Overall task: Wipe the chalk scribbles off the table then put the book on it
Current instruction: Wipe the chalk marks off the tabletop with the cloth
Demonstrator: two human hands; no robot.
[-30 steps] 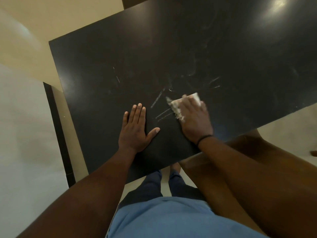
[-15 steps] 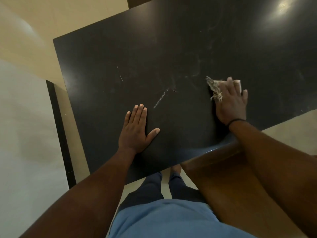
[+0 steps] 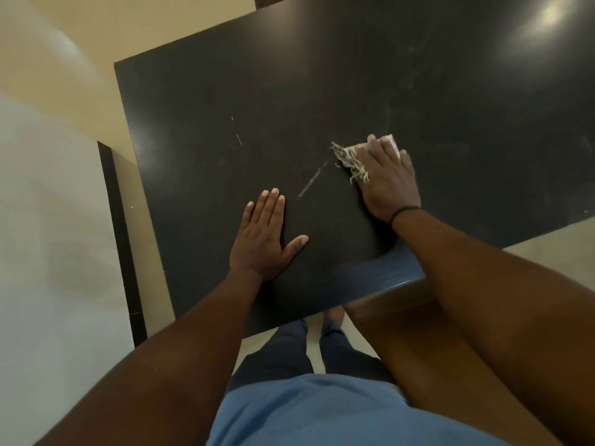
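Note:
A black table (image 3: 322,91) fills the upper view. One white chalk stroke (image 3: 311,182) runs slantwise near its middle, and a thin faint line (image 3: 238,138) lies farther left. My right hand (image 3: 388,181) presses a pale frayed cloth (image 3: 351,159) flat onto the table, just right of the chalk stroke, with straight fingers on top of the cloth. My left hand (image 3: 264,239) lies palm down on the table near its front edge, fingers straight and thumb spread. No book is in view.
A brown wooden surface (image 3: 418,365) sits below the table's front right edge, under my right forearm. Beige floor (image 3: 80,43) surrounds the table, and a dark strip (image 3: 119,226) runs along the left. My legs stand at the table's front edge.
My right hand swept the cloth right and away, erasing the strokes near the front, then came back left toward the remaining stroke. My left hand stayed put.

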